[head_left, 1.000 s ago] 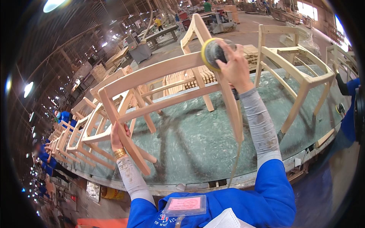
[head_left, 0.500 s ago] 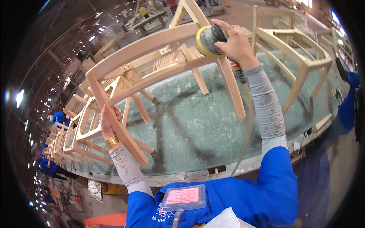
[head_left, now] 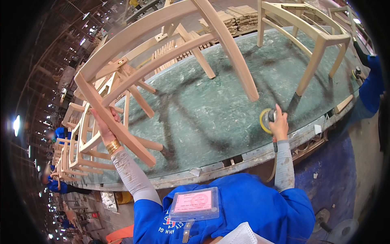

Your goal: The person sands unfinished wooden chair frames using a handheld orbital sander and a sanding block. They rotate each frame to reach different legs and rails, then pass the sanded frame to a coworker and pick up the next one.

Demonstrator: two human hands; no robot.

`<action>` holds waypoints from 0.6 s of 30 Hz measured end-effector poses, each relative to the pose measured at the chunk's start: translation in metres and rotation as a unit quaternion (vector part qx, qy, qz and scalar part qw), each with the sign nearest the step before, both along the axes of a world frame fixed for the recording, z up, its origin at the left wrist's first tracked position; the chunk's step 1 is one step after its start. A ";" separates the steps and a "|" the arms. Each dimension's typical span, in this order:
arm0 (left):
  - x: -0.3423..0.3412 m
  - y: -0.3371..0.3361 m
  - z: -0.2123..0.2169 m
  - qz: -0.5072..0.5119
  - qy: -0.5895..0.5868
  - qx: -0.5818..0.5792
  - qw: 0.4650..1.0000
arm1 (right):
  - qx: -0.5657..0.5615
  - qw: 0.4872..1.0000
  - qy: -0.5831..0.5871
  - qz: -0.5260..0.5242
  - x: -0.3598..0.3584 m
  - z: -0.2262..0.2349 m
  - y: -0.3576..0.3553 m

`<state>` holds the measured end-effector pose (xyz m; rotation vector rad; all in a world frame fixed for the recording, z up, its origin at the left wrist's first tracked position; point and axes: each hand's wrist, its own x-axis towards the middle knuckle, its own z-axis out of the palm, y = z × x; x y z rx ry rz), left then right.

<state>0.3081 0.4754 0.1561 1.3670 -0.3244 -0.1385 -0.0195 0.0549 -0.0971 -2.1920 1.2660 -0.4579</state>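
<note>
Unfinished wooden chair frame (head_left: 162, 61): tipped on the green tabletop (head_left: 211, 118), its rear leg clamped in the left hand (head_left: 103, 124), apparently so that the curved back rails are raised and steadied. Round orbital sander (head_left: 266, 120): gripped in the right hand (head_left: 279, 124), lowered to the tabletop right of the frame, clear of the wood, pad facing left. Second chair frame (head_left: 308, 36): stood upright beyond the tipped frame. Stacked wooden parts (head_left: 239, 16): behind the tipped frame.

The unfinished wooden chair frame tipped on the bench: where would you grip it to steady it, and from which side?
Probably the chair frame is best gripped on its lower straight leg, from the near left, where the left hand wraps it. That bar is slim, bare and nearest; the right hand holds the sander.
</note>
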 end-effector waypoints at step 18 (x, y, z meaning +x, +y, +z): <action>0.021 0.004 -0.002 -0.104 0.019 -0.076 0.991 | -0.015 0.997 0.068 -0.029 0.016 -0.062 0.049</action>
